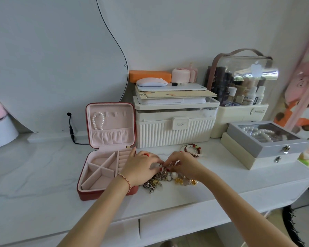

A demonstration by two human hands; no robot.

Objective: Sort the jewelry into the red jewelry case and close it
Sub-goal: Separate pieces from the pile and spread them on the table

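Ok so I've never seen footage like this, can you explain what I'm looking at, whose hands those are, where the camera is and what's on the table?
There is no machine here. One camera sits on a person's head, looking forward and down, so the two arms reaching in are the wearer's own. The left hand and right hand meet over a jewelry pile on the white table, fingers curled as if pinching a small piece between them; which piece is hard to tell. To the left lies the red jewelry case, open, its compartments looking empty, with a pearl bracelet hanging in the lid. Beaded bracelets lie behind the hands. Storage boxes stand along the wall.
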